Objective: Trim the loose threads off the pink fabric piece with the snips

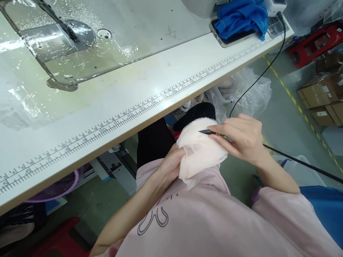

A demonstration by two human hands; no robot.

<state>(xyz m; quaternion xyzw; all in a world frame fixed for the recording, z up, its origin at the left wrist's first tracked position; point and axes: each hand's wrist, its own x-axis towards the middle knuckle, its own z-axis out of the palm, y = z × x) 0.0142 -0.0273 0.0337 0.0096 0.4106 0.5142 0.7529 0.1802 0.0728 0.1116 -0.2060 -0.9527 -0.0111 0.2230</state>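
Note:
A pale pink, rounded piece of soft fabric (200,153) lies over my lap, in front of the table edge. My left hand (173,160) grips it from the left side, its fingers partly hidden under the cloth. Between the thumb and fingers of my right hand (239,137) is a small black pointed tool (205,132) with a bit of green on it. Its dark tip points left across the upper part of the fabric. I cannot tell whether the tip touches the cloth. The rest of the tool is hidden in the hand.
Ahead stands a white sewing table with a printed ruler (163,98) along its front edge. A metal machine plate (59,37) is at upper left. A blue cloth (241,18) covers part of a phone (222,39). A black cable (257,76) hangs right; cardboard boxes (323,89) stand beyond.

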